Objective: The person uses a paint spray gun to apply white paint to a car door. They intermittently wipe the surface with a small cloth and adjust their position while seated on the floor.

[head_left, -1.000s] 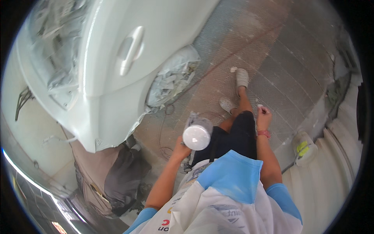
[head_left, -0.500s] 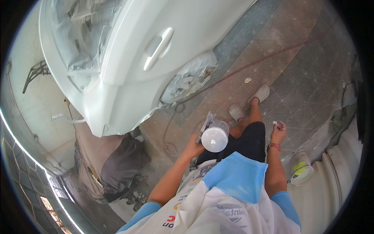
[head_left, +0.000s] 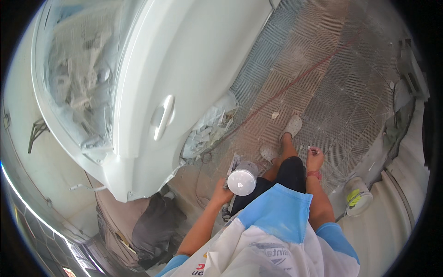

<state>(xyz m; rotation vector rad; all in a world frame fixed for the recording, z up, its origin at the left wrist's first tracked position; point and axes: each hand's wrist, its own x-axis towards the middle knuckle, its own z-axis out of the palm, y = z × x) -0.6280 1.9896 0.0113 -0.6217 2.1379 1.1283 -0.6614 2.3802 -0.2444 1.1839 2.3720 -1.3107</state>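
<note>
My left hand point(head_left: 223, 191) is closed round the grip of a spray gun point(head_left: 234, 162), held low in front of me. The gun's translucent round cup has a whitish lid point(head_left: 241, 182), which faces up and partly hides the gun and my fingers. Out to the right, my right hand point(head_left: 314, 159) has its fingers curled in. A small whitish bit shows at its fingertips, too small to name. Ahead on the left stands a white car body point(head_left: 194, 60) with a door handle point(head_left: 164, 117). Neither hand touches it.
Crumpled masking sheet point(head_left: 210, 129) fills the car's wheel opening. A red hose point(head_left: 295, 83) crosses the patterned floor point(head_left: 350, 101). A white bucket point(head_left: 359, 197) with something yellow in it is at the right. Brown and dark covers point(head_left: 124, 217) drape something at the left.
The view has shifted, and the car now reaches lower in the picture. My feet have moved along the floor. The spray gun stays in my left hand; my right hand is still curled.
</note>
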